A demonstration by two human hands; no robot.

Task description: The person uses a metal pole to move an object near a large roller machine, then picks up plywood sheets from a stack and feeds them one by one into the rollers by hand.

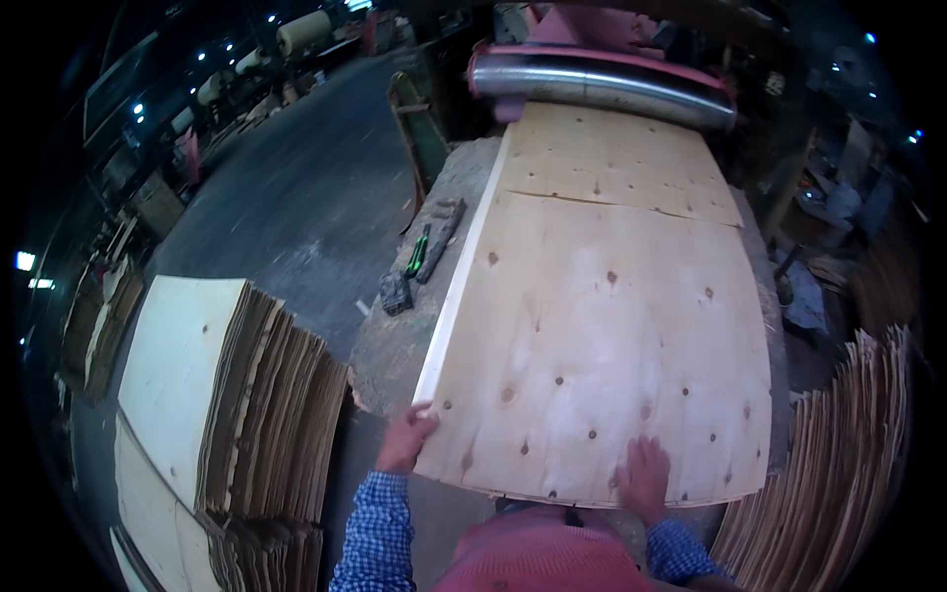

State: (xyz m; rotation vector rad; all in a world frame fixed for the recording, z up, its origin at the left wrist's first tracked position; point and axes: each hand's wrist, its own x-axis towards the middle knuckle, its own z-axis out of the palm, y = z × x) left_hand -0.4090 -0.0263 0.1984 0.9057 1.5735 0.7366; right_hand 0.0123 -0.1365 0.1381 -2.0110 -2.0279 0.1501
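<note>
A wide, pale wood veneer sheet (602,326) with dark knots lies in front of me, on top of what look like other sheets at its left edge. My left hand (402,440) is closed at its near left corner, fingers curled over the edge. On the sheet's near edge, right of the middle, my right hand (645,478) rests flat with its fingers stretched out. A second veneer piece (612,153) lies at the far end, its near edge crossing the larger sheet, below a shiny metal roller (602,83).
Tall stacks of veneer stand at left (178,365) and right (819,483). On the worn bench (395,345), left of the sheet, lie a green and black knife-like tool (418,254) and a dark lump (396,293). A green metal frame (419,138) stands beyond.
</note>
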